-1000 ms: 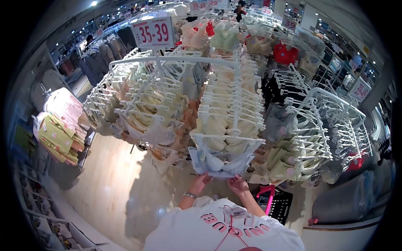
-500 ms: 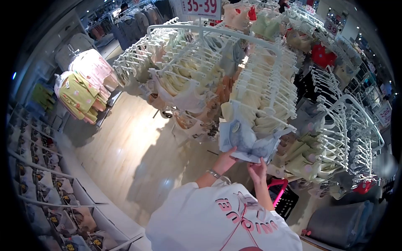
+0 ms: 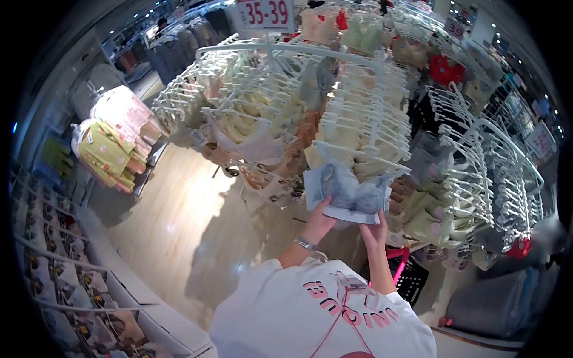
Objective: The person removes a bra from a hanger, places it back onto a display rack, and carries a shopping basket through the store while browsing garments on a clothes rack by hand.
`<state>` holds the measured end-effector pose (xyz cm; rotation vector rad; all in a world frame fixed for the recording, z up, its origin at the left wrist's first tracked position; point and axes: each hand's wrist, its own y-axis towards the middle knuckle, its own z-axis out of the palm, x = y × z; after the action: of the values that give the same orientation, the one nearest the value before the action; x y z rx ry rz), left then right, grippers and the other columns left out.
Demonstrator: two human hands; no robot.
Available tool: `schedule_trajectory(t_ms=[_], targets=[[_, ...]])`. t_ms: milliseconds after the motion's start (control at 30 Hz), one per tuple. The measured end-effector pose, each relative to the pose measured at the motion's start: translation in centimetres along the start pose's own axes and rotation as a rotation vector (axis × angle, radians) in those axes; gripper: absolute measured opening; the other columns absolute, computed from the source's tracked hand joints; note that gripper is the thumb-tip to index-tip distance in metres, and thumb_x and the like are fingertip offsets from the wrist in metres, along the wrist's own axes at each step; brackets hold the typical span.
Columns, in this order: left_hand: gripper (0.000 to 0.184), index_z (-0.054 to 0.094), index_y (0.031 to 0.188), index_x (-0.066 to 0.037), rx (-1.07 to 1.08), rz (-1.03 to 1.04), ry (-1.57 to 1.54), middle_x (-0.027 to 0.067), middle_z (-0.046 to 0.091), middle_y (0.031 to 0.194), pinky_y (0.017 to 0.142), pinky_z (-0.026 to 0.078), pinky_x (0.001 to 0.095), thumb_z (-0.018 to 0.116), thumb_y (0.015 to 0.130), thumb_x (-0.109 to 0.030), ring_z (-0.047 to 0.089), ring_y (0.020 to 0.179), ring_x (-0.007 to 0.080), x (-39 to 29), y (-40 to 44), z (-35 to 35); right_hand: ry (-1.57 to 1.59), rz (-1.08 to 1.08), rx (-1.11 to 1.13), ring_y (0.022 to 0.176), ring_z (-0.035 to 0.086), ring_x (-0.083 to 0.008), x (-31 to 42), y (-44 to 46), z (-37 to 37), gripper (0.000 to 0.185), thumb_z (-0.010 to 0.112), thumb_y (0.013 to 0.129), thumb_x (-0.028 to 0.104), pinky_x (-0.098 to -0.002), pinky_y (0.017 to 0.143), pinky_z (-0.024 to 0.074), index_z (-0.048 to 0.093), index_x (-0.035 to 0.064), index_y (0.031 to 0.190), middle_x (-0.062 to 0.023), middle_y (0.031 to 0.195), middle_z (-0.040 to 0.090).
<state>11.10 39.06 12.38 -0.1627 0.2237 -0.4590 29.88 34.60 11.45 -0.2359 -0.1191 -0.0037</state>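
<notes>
A light blue-grey bra (image 3: 349,190) hangs from a white hanger at the front end of a rack arm, with cream bras (image 3: 340,131) lined up behind it. My left hand (image 3: 321,222) grips the bra's lower left edge, thumb on the front. At the lower right edge, my right hand (image 3: 374,232) holds the band between thumb and fingers. The band is stretched between both hands, its pale lower edge facing up. Most fingers are hidden beneath the fabric.
A white rack rail (image 3: 292,48) carries several rows of bras under a price sign (image 3: 266,14). More bras (image 3: 436,221) hang at right. A pink-handled black basket (image 3: 410,280) is beside my right forearm. Pyjamas (image 3: 104,149) hang at left, above display bins (image 3: 128,325).
My right hand has shifted outward along the band and slightly up. The lower edge of the bra is now pulled wider and flatter. The whole view has shifted a little.
</notes>
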Motion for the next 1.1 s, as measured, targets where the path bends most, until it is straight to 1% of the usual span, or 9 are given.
schedule_trajectory(t_ms=[100,233,367,500,633,733,933,1033,1100], targets=[[0.032,0.052,0.115,-0.007,-0.094,0.031,0.040,0.0094,0.057,0.117,0.100,0.038,0.0439,0.063,0.087,-0.016,0.050,0.115,0.0269,-1.2,0.1,-1.8,0.032,0.014,0.000,0.121,0.045,-0.0290,0.2,-0.1,-0.5,0.043,0.067,0.082,0.018,-0.0439,0.108,0.0286,0.053,0.0037,0.120,-0.0105,0.123,0.055],[0.031,0.053,0.116,-0.007,-0.066,0.060,0.100,0.0084,0.055,0.120,0.100,0.038,0.0426,0.062,0.087,-0.012,0.050,0.115,0.0258,-1.9,-0.9,-0.1,0.007,0.015,-0.040,0.120,0.046,-0.0302,-0.3,-0.2,-0.4,0.043,0.068,0.082,0.018,-0.0448,0.107,0.0307,0.052,0.0031,0.119,-0.0123,0.123,0.055],[0.029,0.054,0.114,-0.007,-0.090,0.079,0.156,0.0076,0.057,0.117,0.097,0.040,0.0395,0.063,0.086,-0.011,0.052,0.111,0.0243,-1.5,-0.4,-1.8,-0.069,-0.012,-0.100,0.118,0.048,-0.0305,-0.3,0.0,-0.3,0.039,0.067,0.082,0.017,-0.0462,0.105,0.0330,0.053,0.0039,0.116,-0.0128,0.122,0.055],[0.025,0.056,0.108,-0.008,-0.109,0.058,0.227,0.0056,0.060,0.109,0.087,0.043,0.0360,0.064,0.085,-0.011,0.056,0.103,0.0210,-1.4,-0.8,-1.8,-0.103,-0.029,-0.131,0.115,0.049,-0.0313,0.1,0.8,-1.4,0.034,0.066,0.083,0.016,-0.0481,0.103,0.0339,0.053,0.0057,0.114,-0.0121,0.118,0.057],[0.021,0.058,0.103,-0.009,-0.151,0.022,0.320,0.0033,0.061,0.101,0.075,0.045,0.0332,0.066,0.084,-0.012,0.058,0.093,0.0181,-1.7,-1.0,-1.6,-0.134,-0.027,-0.131,0.116,0.048,-0.0319,0.0,1.1,-2.1,0.036,0.064,0.085,0.017,-0.0489,0.103,0.0340,0.051,0.0047,0.116,-0.0124,0.121,0.055],[0.019,0.058,0.101,-0.010,-0.151,0.063,0.331,0.0024,0.061,0.097,0.070,0.044,0.0327,0.066,0.084,-0.012,0.058,0.090,0.0174,-1.5,-1.3,-0.5,-0.173,-0.002,-0.115,0.118,0.046,-0.0325,0.1,1.4,-2.7,0.041,0.065,0.084,0.021,-0.0508,0.103,0.0336,0.048,0.0061,0.119,-0.0127,0.125,0.052],[0.024,0.056,0.108,-0.007,-0.134,0.144,0.315,0.0048,0.060,0.108,0.088,0.044,0.0360,0.063,0.085,-0.006,0.056,0.102,0.0197,-1.3,-1.0,-1.1,-0.190,0.049,-0.164,0.120,0.045,-0.0328,0.2,1.0,-1.9,0.042,0.063,0.086,0.023,-0.0514,0.102,0.0350,0.046,0.0060,0.121,-0.0145,0.126,0.050],[0.029,0.054,0.113,-0.005,-0.125,0.136,0.287,0.0063,0.058,0.114,0.098,0.040,0.0375,0.062,0.085,-0.004,0.054,0.108,0.0213,-1.5,-1.1,-0.6,-0.200,0.050,-0.166,0.119,0.046,-0.0322,0.2,1.3,-2.5,0.042,0.063,0.086,0.024,-0.0511,0.101,0.0356,0.046,0.0063,0.121,-0.0139,0.126,0.051],[0.030,0.054,0.114,-0.005,-0.126,0.140,0.284,0.0064,0.057,0.115,0.098,0.040,0.0377,0.062,0.085,-0.004,0.054,0.109,0.0215,-1.4,-1.1,-0.7,-0.208,0.052,-0.185,0.119,0.046,-0.0317,0.2,1.3,-2.4,0.041,0.062,0.087,0.025,-0.0506,0.101,0.0358,0.047,0.0064,0.120,-0.0135,0.126,0.051]])
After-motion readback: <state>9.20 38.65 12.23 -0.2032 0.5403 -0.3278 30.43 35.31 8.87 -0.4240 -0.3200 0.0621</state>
